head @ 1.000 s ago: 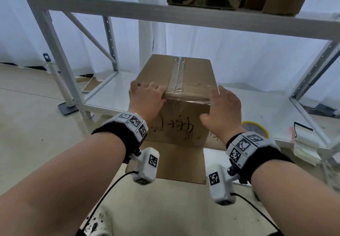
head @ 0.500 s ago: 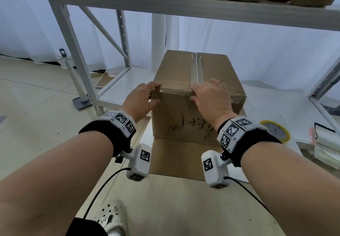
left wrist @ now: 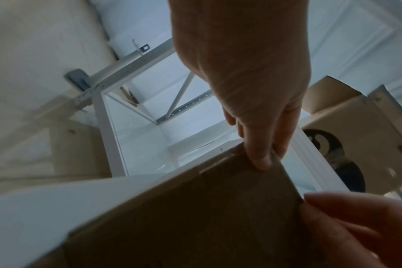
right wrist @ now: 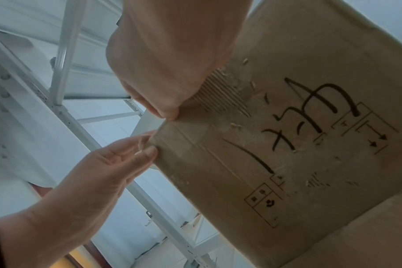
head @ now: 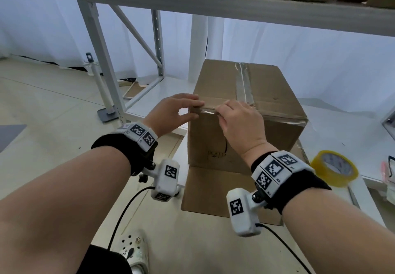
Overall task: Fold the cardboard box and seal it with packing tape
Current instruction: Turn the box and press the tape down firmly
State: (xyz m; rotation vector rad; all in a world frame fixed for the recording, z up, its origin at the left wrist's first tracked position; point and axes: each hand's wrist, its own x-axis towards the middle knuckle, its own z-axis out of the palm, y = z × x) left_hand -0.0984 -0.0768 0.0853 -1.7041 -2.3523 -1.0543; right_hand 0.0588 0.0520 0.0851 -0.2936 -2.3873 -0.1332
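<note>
Two-handed, shifted left along the top edge of the box (head: pixel 271 85) on the shelf (head: pixel 342 128) to pinch its corner with the left hand (head: pixel 171 113) and clamp tape (head: pixel 282 117) down with the curled right hand (head: pixel 241 121), probably finishing this seal.

I have open air above the cardboard box (head: pixel 267 94), up to the upper shelf beam (head: pixel 213 6). Left of the box the lower shelf (head: pixel 160 96) lies open as far as the rack upright (head: pixel 101 59). Right of it sits the tape roll (head: pixel 334 167), and behind it stands a white pillar (head: pixel 206 44).
</note>
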